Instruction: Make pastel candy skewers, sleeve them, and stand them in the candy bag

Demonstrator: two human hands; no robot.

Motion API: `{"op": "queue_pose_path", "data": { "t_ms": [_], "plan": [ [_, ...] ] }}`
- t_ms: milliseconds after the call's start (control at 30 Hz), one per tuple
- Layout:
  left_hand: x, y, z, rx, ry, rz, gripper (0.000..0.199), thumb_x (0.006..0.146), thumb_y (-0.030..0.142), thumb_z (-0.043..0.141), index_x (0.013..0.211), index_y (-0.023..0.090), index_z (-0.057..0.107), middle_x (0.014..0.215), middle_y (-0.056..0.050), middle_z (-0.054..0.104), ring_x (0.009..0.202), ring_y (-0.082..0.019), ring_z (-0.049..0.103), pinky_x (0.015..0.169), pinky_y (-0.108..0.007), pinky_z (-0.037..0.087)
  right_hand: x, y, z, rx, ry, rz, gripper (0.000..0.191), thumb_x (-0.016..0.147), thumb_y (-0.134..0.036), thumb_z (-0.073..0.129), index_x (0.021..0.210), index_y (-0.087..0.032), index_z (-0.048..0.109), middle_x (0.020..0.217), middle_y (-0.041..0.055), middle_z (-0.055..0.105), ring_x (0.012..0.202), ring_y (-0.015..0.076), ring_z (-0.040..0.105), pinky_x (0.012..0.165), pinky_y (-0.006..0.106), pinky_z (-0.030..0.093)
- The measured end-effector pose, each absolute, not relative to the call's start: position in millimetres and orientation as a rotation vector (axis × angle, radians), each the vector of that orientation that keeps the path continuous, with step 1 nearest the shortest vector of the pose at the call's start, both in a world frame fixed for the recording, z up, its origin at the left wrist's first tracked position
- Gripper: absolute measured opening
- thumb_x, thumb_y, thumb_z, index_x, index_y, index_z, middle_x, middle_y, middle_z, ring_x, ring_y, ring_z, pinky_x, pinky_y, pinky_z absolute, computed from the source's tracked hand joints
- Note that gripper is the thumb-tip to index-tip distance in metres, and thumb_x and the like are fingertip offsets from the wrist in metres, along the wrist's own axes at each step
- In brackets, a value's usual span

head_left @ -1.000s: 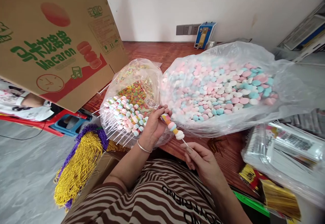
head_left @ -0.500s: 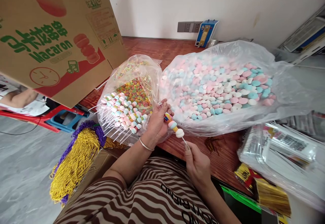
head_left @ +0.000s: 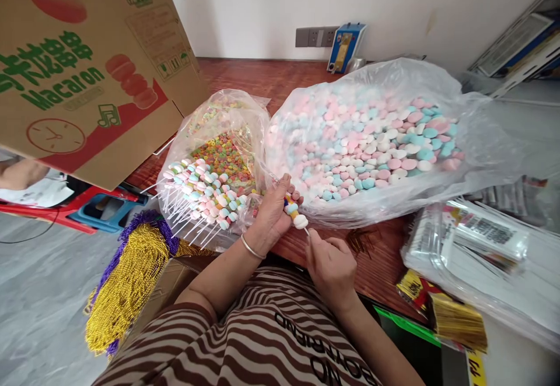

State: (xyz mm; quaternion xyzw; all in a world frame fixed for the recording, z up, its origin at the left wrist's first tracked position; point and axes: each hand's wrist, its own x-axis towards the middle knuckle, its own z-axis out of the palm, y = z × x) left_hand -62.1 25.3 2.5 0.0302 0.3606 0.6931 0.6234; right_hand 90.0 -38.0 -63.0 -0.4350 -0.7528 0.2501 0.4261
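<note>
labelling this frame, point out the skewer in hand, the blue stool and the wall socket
skewer in hand [head_left: 300,221]: head view, white marshmallow near its lower end
blue stool [head_left: 101,220]: head view, front edge
wall socket [head_left: 313,37]: head view, grey faceplate

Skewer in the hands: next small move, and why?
I'd probably loosen the left hand slightly while the right hand supports the skewer. The left fingers hide its far end, so that part can't be checked; the right fingers pinch the stick just below the white marshmallow, which looks like enough support.
</note>
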Motion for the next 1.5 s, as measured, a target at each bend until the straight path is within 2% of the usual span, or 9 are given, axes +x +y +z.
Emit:
{"op": "queue_pose_path", "data": {
  "t_ms": [100,267,500,667,767,967,1300,1400,1500],
  "plan": [
    [-57.4,24.7,-1.0,0.076,0.855,1.590,0.033,0.079,0.038,0.084,0.088,0.017,0.060,0.061,0.008,0.049,0.050,-0.005,0.048,0.055,-0.019,0.045,85.9,-31.5,-67.5,-1.077,-1.909,0.588,0.023,0.098,-0.030,0.058,0.102,-0.014,0.075,0.056,0.0010,0.059,0.053,0.0141,0.053,0.070,0.032,0.049],
    [-54.5,15.5,-7.3,0.175,0.754,1.470,0.037,0.080,0.040,0.083,0.101,0.015,0.065,0.065,0.007,0.052,0.056,-0.008,0.055,0.061,-0.021,0.051,78.7,-32.7,-56.1,-0.919,-1.078,1.748,0.033,0.100,-0.048,0.054,0.090,-0.019,0.067,0.043,-0.0126,0.033,0.033,0.0072,0.027,0.047,0.025,0.043],
    [-85.9,21.9,0.5,0.381,0.553,1.527,0.052,0.086,0.055,0.072,0.122,0.018,0.066,0.125,-0.011,0.069,0.118,-0.026,0.067,0.100,-0.039,0.054,92.1,-35.3,-43.7,-0.644,-0.691,2.132,0.023,0.093,-0.038,0.069,0.085,-0.016,0.073,0.041,-0.0148,0.029,0.032,0.0016,0.017,0.044,0.018,0.040],
    [-89.5,30.8,17.1,0.309,0.510,1.551,0.034,0.091,0.040,0.071,0.121,0.023,0.068,0.062,0.008,0.052,0.052,-0.007,0.054,0.070,-0.022,0.056,90.5,-41.0,-37.7,-0.502,-0.701,2.302,0.022,0.096,-0.037,0.063,0.093,-0.018,0.074,0.045,-0.0145,0.028,0.031,0.0028,0.014,0.039,0.019,0.036],
    [-79.3,32.2,25.7,0.240,0.518,1.511,0.016,0.092,0.028,0.072,0.103,0.017,0.070,0.054,0.011,0.033,0.039,-0.002,0.031,0.046,-0.014,0.038,91.0,-43.6,-37.6,-0.621,-1.040,2.091,0.031,0.101,-0.040,0.051,0.106,-0.019,0.073,0.045,-0.0134,0.028,0.030,0.0058,0.018,0.037,0.021,0.035],
    [-57.4,35.7,30.6,0.121,0.780,1.565,0.023,0.082,0.025,0.083,0.083,0.014,0.063,0.059,0.011,0.034,0.043,0.000,0.035,0.044,-0.014,0.035,99.3,-36.4,-43.4,-1.064,-1.914,0.501,0.027,0.097,-0.028,0.057,0.110,-0.012,0.075,0.055,-0.0002,0.057,0.050,0.0120,0.047,0.063,0.028,0.045],
    [-41.2,15.8,8.0,0.348,0.602,1.319,0.039,0.080,0.046,0.082,0.103,0.016,0.070,0.066,0.007,0.049,0.056,-0.006,0.052,0.069,-0.025,0.057,88.1,-30.4,-27.7,-0.712,-0.838,2.053,0.030,0.094,-0.048,0.061,0.084,-0.020,0.062,0.040,-0.0166,0.025,0.029,0.0041,0.014,0.039,0.022,0.036],
    [-50.0,22.7,12.9,0.353,0.614,1.400,0.035,0.085,0.043,0.078,0.108,0.018,0.070,0.073,0.005,0.055,0.062,-0.006,0.057,0.070,-0.022,0.056,89.6,-31.9,-30.1,-0.754,-0.872,2.010,0.030,0.093,-0.048,0.063,0.082,-0.020,0.063,0.040,-0.0157,0.027,0.032,0.0048,0.016,0.041,0.022,0.036],
    [-43.2,25.9,14.6,0.355,0.678,1.433,0.024,0.085,0.031,0.080,0.103,0.019,0.070,0.060,0.010,0.041,0.044,-0.001,0.037,0.052,-0.015,0.044,86.2,-30.4,-34.3,-1.012,-1.352,1.516,0.030,0.096,-0.046,0.055,0.083,-0.020,0.063,0.048,-0.0080,0.042,0.040,0.0094,0.034,0.048,0.024,0.034]
  ]
}}
